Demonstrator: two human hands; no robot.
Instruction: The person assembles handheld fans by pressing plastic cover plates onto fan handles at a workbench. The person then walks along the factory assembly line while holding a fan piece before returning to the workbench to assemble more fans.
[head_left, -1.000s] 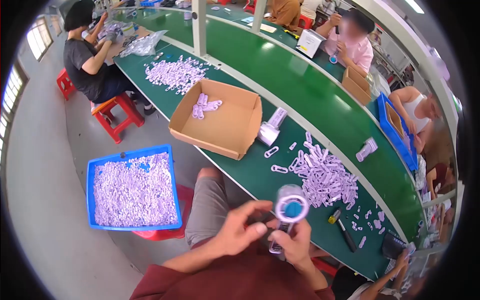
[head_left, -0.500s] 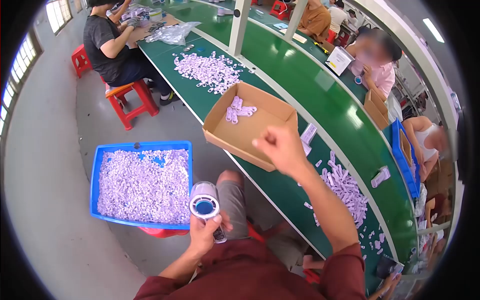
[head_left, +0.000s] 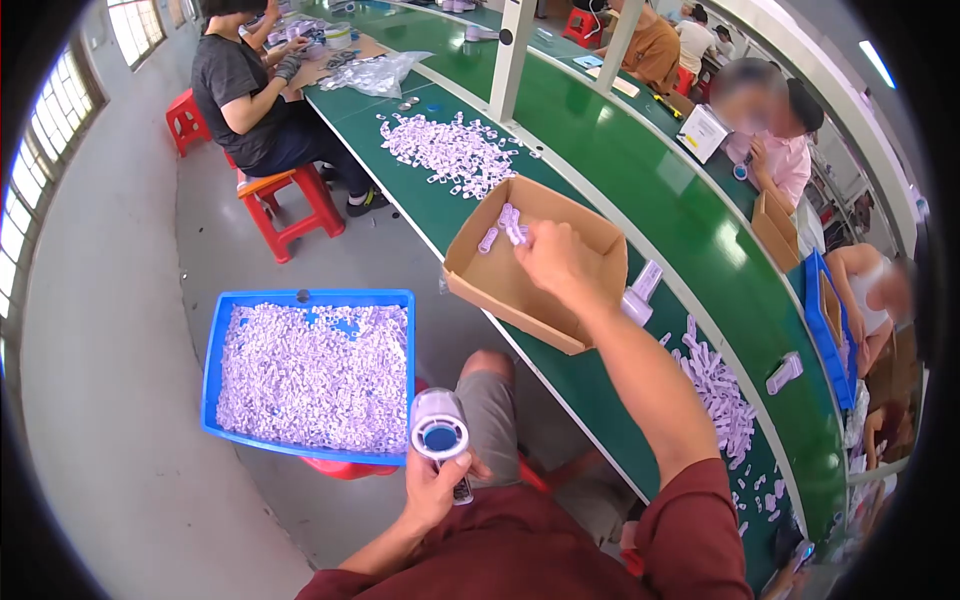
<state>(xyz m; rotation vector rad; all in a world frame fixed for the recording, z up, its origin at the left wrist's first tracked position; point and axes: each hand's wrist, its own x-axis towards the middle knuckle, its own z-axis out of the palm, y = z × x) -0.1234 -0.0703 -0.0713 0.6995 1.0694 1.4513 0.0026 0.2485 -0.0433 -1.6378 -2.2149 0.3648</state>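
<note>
My left hand (head_left: 432,494) is closed around the handle of a pale purple handheld device (head_left: 437,407) with a round head and a dark blue disc in its end. My right hand (head_left: 560,262) reaches into an open cardboard box (head_left: 505,290), its fingers pinched at a small oblong purple plastic part (head_left: 516,232). Fingers partly hide how firmly they hold it. Another such part (head_left: 487,240) lies on the box floor, just left of the hand. The box sits tilted over the near edge of the green table (head_left: 430,200).
Left of my knee stands a blue tray (head_left: 310,445) heaped with small purple pieces. Purple part piles (head_left: 450,150) lie beyond the box and purple handles (head_left: 722,400) to its right. A similar device (head_left: 641,293) rests beside the box. A person (head_left: 245,95) sits on a red stool.
My right hand has moved from above the box's near right side down to the purple parts inside. The whole view has shifted slightly; my left hand still holds the device.
</note>
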